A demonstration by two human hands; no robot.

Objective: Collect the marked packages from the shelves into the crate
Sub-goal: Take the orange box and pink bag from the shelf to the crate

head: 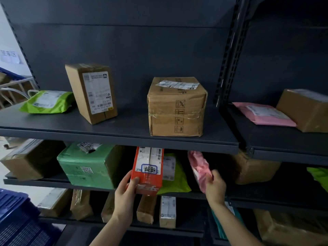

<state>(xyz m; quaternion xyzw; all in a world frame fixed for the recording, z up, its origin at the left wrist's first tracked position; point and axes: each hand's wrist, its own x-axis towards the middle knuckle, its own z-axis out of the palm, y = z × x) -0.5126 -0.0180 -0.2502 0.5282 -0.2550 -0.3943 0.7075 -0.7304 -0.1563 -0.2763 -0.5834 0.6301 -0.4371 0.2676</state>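
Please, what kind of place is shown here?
Probably a parcel pickup or sorting room: dark metal shelves hold labelled boxes and mailers, and a blue crate waits at lower left.

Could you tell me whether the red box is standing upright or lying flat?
Upright: the red box stands on its narrow end, left hand gripping it.

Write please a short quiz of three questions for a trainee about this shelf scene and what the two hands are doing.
1. True or false: the left hand grips the red box that bears a handwritten sticker.
2. What does the right hand hold? A) pink bag B) green box C) blue crate
3. Fill in: the pink flat mailer lies on the ____ shelf, beside a brown box.

Key: 1 true; 2 A; 3 upper.
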